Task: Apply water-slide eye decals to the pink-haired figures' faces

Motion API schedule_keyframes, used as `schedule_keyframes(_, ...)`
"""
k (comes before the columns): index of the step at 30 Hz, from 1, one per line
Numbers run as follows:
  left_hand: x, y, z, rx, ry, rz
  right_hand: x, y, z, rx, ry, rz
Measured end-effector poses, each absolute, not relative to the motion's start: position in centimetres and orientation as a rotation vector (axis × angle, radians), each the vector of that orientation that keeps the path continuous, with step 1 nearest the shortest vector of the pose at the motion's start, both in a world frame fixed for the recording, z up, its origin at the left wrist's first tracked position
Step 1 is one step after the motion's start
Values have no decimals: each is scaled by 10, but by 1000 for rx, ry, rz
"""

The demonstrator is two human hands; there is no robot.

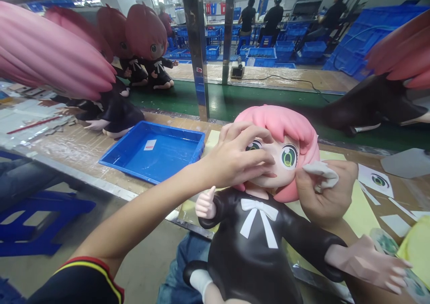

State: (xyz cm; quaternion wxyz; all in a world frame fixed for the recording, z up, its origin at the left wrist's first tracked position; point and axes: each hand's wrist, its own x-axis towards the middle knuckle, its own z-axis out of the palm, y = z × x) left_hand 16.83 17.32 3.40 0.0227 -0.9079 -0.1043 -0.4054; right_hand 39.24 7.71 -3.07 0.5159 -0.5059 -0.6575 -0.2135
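A large doll figure (251, 259) with pink hair, green eyes, a black dress and a white bow lies tilted back in front of me, its head on the bench. My left hand (242, 154) rests over one side of its face, fingers spread and curved, partly covering one eye. At the other cheek, my right hand (327, 192) pinches a crumpled white cloth (320, 174) beside the pink hair. The doll's other green eye (289, 157) shows plainly between my hands.
A blue tray (168, 149) with a small label sits left on the bench. More pink-haired dolls (148, 44) stand along the green conveyor (178, 100). A printed eye sheet (376, 181) and paper scraps lie right. A metal post (198, 49) rises ahead; people work beyond.
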Motion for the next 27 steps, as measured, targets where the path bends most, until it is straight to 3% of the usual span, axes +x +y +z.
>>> schedule_keyframes(8,167,171,43,-2890,-386,-1227,395,81,-29,-1134,-1591,-520)
schedule_keyframes(18,170,178,43,-2496,-101,-1151,395,80,-31,-1141,-1576,-527)
schedule_keyframes(27,172,180,42,-2455,94,-1360,395,79,-32,-1153,-1575,-536)
